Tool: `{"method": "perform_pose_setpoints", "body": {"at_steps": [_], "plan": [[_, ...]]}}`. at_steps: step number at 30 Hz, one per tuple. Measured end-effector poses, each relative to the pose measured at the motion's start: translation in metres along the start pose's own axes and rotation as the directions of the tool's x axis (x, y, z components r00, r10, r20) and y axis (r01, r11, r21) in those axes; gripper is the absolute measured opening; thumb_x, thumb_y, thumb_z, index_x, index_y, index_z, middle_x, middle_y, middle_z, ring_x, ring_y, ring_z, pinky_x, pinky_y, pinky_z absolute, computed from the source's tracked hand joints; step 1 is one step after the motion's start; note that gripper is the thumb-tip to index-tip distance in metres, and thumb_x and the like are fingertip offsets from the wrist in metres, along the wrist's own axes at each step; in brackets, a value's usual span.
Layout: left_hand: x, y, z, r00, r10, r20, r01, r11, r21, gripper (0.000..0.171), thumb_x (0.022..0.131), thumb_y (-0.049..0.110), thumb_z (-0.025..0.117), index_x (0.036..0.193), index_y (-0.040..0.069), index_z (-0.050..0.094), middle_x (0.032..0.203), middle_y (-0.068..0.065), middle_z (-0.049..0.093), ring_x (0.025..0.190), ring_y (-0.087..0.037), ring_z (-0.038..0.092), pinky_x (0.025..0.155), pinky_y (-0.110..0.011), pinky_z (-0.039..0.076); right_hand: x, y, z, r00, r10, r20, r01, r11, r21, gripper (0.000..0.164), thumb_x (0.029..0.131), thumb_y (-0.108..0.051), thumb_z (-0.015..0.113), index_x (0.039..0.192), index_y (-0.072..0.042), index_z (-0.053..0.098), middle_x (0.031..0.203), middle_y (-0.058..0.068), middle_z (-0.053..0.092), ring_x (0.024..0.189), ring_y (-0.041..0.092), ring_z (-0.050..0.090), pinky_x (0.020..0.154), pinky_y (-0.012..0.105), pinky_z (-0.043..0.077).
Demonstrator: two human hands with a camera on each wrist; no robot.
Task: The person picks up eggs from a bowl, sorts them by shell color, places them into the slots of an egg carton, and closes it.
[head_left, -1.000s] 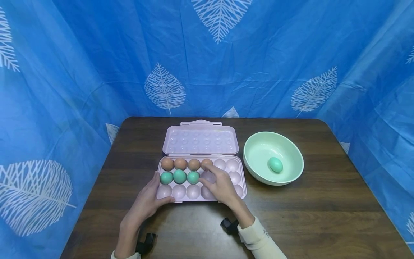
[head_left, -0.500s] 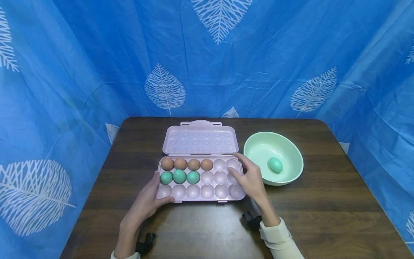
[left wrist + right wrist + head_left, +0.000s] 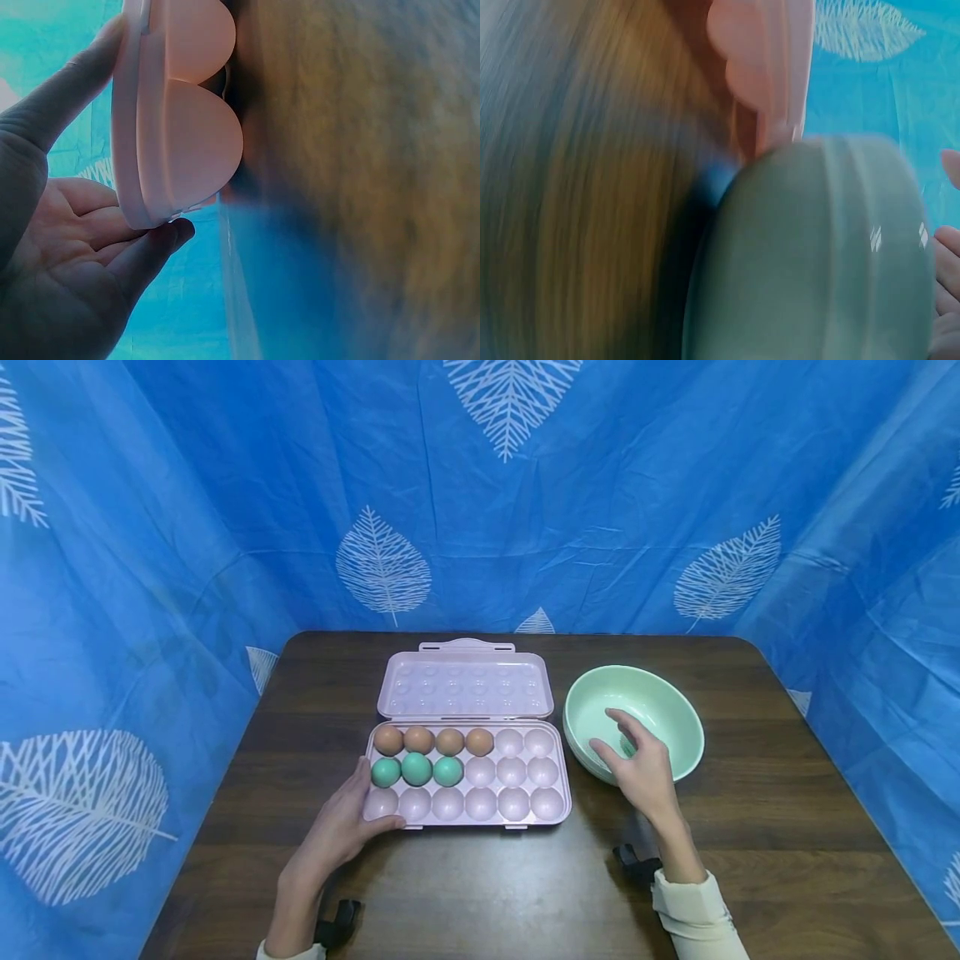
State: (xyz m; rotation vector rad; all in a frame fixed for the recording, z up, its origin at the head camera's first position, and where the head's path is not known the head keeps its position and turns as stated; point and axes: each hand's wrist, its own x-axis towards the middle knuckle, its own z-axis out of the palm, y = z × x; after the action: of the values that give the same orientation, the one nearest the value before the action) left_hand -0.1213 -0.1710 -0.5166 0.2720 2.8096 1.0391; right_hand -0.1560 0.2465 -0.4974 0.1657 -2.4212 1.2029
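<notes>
A pale pink egg tray (image 3: 480,806) lies with its lid folded back. Brown eggs (image 3: 450,742) fill part of its back row, and three green eggs (image 3: 416,769) sit in the middle row. My left hand (image 3: 337,827) grips the tray's near left corner, thumb along the front edge and fingers at the end; the left wrist view shows the tray's edge (image 3: 150,127) between them. Over the mint green bowl (image 3: 682,718), my right hand (image 3: 643,777) holds nothing, thumb and fingers spread apart. Another green egg (image 3: 627,746) in the bowl is mostly hidden behind the right hand.
The open lid (image 3: 468,685) lies behind the tray. The bowl stands close to the tray's right end. A dark wooden table (image 3: 787,827) carries everything, and a blue cloth (image 3: 600,527) with white leaves hangs at the back and sides.
My right hand has moved right, from the middle of the tray past its right end to over the bowl. My left hand, the tray and its eggs stay where they were.
</notes>
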Motion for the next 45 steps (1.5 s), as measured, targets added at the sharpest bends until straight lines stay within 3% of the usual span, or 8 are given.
{"method": "perform_pose_setpoints", "body": {"at_steps": [11, 22, 29, 35, 42, 45], "plan": [[-0.001, -0.001, 0.001, 1.000, -0.011, -0.003, 0.011, 1.000, -0.003, 0.114, 0.078, 0.045, 0.081, 0.152, -0.011, 0.015, 0.157, -0.032, 0.016, 0.142, -0.047, 0.021, 0.111, -0.058, 0.023, 0.005, 0.014, -0.023, 0.993, 0.100, 0.067, -0.094, 0.991, -0.093, 0.049, 0.087, -0.009, 0.075, 0.129, 0.009, 0.057, 0.129, 0.028, 0.058, 0.118, 0.049, 0.055, 0.099, 0.054, 0.044], [-0.002, 0.001, 0.003, 1.000, 0.000, -0.015, -0.001, 1.000, -0.009, 0.113, 0.078, 0.045, 0.082, 0.152, -0.011, 0.016, 0.157, -0.031, 0.018, 0.142, -0.046, 0.023, 0.111, -0.058, 0.024, 0.024, 0.023, -0.047, 0.940, 0.269, 0.210, -0.227, 0.952, -0.204, 0.052, 0.093, -0.008, 0.066, 0.136, 0.014, 0.046, 0.136, 0.036, 0.048, 0.124, 0.053, 0.047, 0.100, 0.060, 0.040], [-0.004, 0.002, 0.002, 1.000, -0.010, -0.008, 0.009, 1.000, -0.018, 0.114, 0.078, 0.045, 0.082, 0.152, -0.010, 0.016, 0.157, -0.030, 0.017, 0.142, -0.046, 0.022, 0.111, -0.058, 0.024, 0.031, 0.026, -0.042, 0.906, 0.305, 0.292, -0.215, 0.928, -0.303, 0.053, 0.092, -0.008, 0.066, 0.134, 0.017, 0.046, 0.131, 0.038, 0.051, 0.125, 0.051, 0.046, 0.100, 0.060, 0.038], [-0.003, 0.000, 0.002, 1.000, -0.004, -0.015, 0.004, 1.000, -0.018, 0.113, 0.079, 0.045, 0.081, 0.153, -0.009, 0.015, 0.158, -0.030, 0.017, 0.142, -0.046, 0.023, 0.111, -0.058, 0.024, 0.040, 0.032, -0.034, 0.896, 0.305, 0.324, -0.185, 0.917, -0.353, 0.053, 0.091, -0.010, 0.066, 0.132, 0.017, 0.048, 0.129, 0.036, 0.053, 0.118, 0.048, 0.051, 0.096, 0.058, 0.041], [-0.002, -0.002, 0.004, 1.000, 0.011, -0.027, -0.011, 1.000, -0.005, 0.113, 0.079, 0.045, 0.081, 0.151, -0.012, 0.017, 0.156, -0.032, 0.018, 0.142, -0.047, 0.024, 0.111, -0.058, 0.025, 0.046, 0.038, -0.026, 0.843, 0.384, 0.375, -0.223, 0.886, -0.406, 0.054, 0.093, -0.011, 0.066, 0.134, 0.018, 0.046, 0.134, 0.037, 0.049, 0.118, 0.046, 0.051, 0.099, 0.057, 0.040], [-0.003, -0.002, 0.004, 0.998, 0.034, -0.047, -0.034, 0.999, 0.003, 0.111, 0.079, 0.042, 0.082, 0.150, -0.014, 0.019, 0.155, -0.034, 0.020, 0.140, -0.048, 0.026, 0.110, -0.058, 0.026, 0.046, 0.038, -0.025, 0.837, 0.395, 0.379, -0.227, 0.881, -0.415, 0.054, 0.093, -0.012, 0.066, 0.135, 0.017, 0.046, 0.135, 0.036, 0.048, 0.121, 0.047, 0.049, 0.101, 0.057, 0.040]]}}
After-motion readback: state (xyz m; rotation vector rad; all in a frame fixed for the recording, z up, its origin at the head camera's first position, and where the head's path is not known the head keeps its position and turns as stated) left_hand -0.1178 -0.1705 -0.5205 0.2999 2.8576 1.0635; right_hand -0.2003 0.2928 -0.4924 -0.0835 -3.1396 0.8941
